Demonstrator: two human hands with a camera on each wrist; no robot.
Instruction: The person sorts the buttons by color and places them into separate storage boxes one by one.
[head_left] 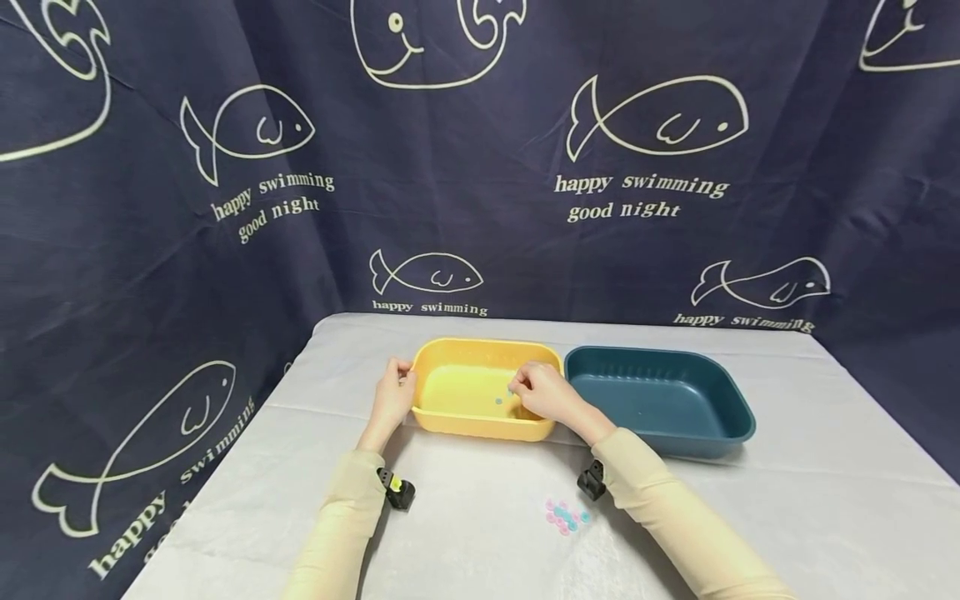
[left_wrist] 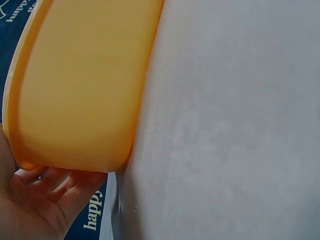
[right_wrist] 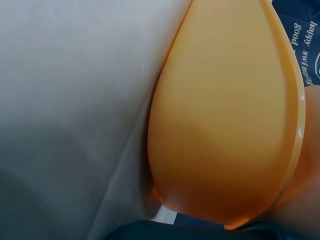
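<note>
A yellow plastic bin stands at the middle of the table. My left hand grips its left end, the thumb at the rim and the fingers against the outer wall. In the left wrist view that hand shows below the bin's end. Over the bin's right part, my right hand reaches in with curled fingers. A small blue button shows right at its fingertips, and another blue button lies on the bin floor. The right wrist view has the bin's wall hiding the fingertips.
Right beside the yellow bin stands a dark teal bin. Several small pink and blue buttons lie in a cluster on the white tablecloth, near the right forearm. A dark blue fish-print curtain hangs behind the table.
</note>
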